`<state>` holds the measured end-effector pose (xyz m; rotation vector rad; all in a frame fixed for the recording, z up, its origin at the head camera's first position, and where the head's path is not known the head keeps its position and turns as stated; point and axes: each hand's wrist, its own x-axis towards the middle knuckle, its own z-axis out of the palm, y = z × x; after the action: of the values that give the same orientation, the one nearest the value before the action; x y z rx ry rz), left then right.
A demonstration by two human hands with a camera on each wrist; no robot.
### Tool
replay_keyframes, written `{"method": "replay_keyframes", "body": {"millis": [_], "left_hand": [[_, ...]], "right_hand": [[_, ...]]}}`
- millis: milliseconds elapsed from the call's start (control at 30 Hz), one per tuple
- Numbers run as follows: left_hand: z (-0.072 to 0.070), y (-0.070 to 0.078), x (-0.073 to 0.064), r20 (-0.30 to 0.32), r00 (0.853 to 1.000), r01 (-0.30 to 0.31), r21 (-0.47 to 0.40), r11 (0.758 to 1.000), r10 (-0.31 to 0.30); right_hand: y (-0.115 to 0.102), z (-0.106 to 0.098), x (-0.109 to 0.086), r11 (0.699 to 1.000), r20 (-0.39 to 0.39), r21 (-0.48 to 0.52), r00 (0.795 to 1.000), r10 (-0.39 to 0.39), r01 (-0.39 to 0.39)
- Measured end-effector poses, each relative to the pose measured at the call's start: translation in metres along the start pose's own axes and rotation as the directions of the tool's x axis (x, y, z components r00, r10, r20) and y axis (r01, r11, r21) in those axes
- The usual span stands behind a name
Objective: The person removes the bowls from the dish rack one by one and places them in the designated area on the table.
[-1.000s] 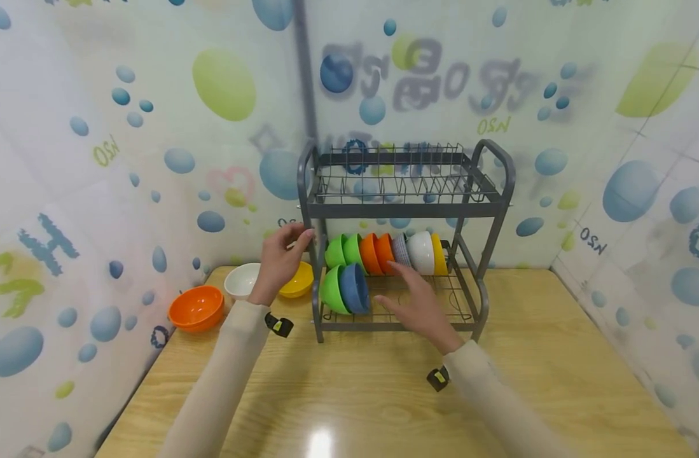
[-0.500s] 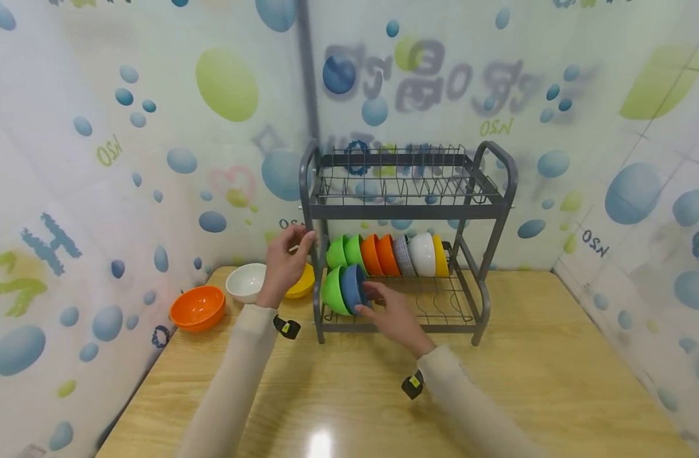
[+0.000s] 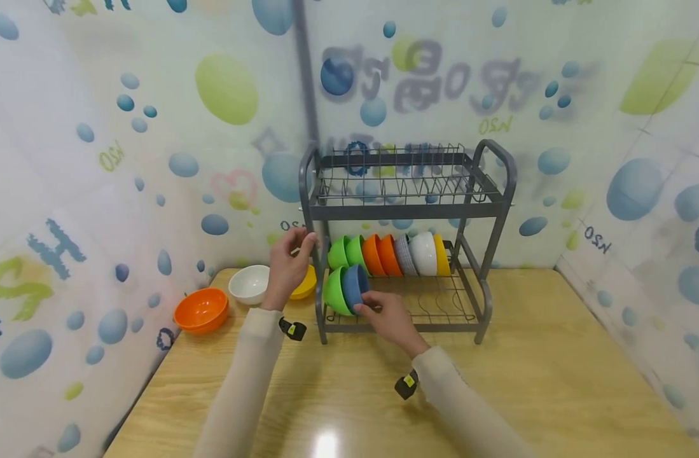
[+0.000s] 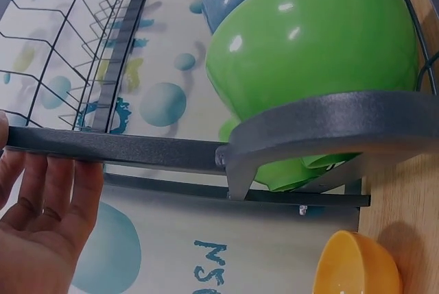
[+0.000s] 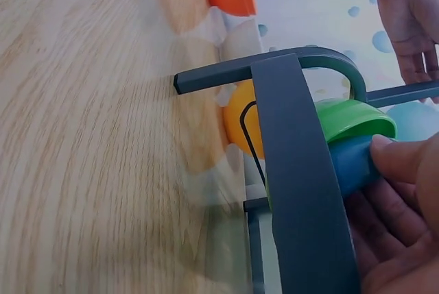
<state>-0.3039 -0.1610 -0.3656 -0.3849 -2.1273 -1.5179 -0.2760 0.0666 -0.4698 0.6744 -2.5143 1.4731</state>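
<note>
On the lower tier of a dark grey dish rack (image 3: pixel 406 211), a blue bowl (image 3: pixel 355 283) stands on its side, nested against a green bowl (image 3: pixel 336 291). My right hand (image 3: pixel 390 318) pinches the blue bowl's rim, with the thumb outside and the fingers at its open side. Up at the rack's left post, my left hand (image 3: pixel 289 267) holds the frame. The left wrist view has its fingers (image 4: pixel 58 184) passing behind the post and the thumb at the near side. Their tips are hidden there.
Behind the blue bowl runs a row of green, orange (image 3: pixel 373 254), patterned, white (image 3: pixel 423 253) and yellow bowls. Left of the rack, an orange bowl (image 3: pixel 201 310), a white bowl (image 3: pixel 249 284) and a yellow bowl (image 3: pixel 306 284) rest on the wooden table (image 3: pixel 349 394).
My right hand has moved left from in front of the row of bowls to the blue bowl and now pinches its rim. My left hand stays by the rack's left post.
</note>
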Motion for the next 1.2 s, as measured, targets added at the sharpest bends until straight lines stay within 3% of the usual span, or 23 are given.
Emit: {"method": "replay_keyframes", "body": {"millis": [133, 367, 567, 800, 1000, 1200], "left_hand": [[0.001, -0.016, 0.004, -0.008, 1.0, -0.016, -0.012, 1.0, 0.016], [0.001, -0.017, 0.006, -0.03, 0.999, -0.04, -0.037, 0.999, 0.038], [0.002, -0.017, 0.005, -0.04, 0.998, -0.046, -0.028, 0.999, 0.045], [0.002, -0.019, 0.003, -0.048, 0.998, -0.029, -0.015, 0.999, 0.028], [0.002, -0.02, 0.002, -0.053, 0.998, -0.032, -0.016, 0.999, 0.032], [0.002, -0.018, 0.002, -0.054, 0.998, -0.027, -0.011, 1.0, 0.027]], "right_hand": [[0.0, -0.001, 0.001, 0.999, -0.006, 0.024, 0.999, 0.046, -0.046], [-0.003, -0.005, 0.006, 0.969, -0.032, 0.163, 0.981, 0.192, -0.184], [-0.005, -0.009, 0.007, 0.915, -0.048, 0.292, 0.951, 0.306, -0.279], [-0.008, -0.013, 0.006, 0.822, -0.001, 0.411, 0.901, 0.434, -0.395], [-0.011, -0.017, 0.005, 0.755, 0.045, 0.511, 0.889, 0.455, -0.412], [-0.012, -0.023, 0.003, 0.763, 0.04, 0.504, 0.894, 0.447, -0.405]]}}
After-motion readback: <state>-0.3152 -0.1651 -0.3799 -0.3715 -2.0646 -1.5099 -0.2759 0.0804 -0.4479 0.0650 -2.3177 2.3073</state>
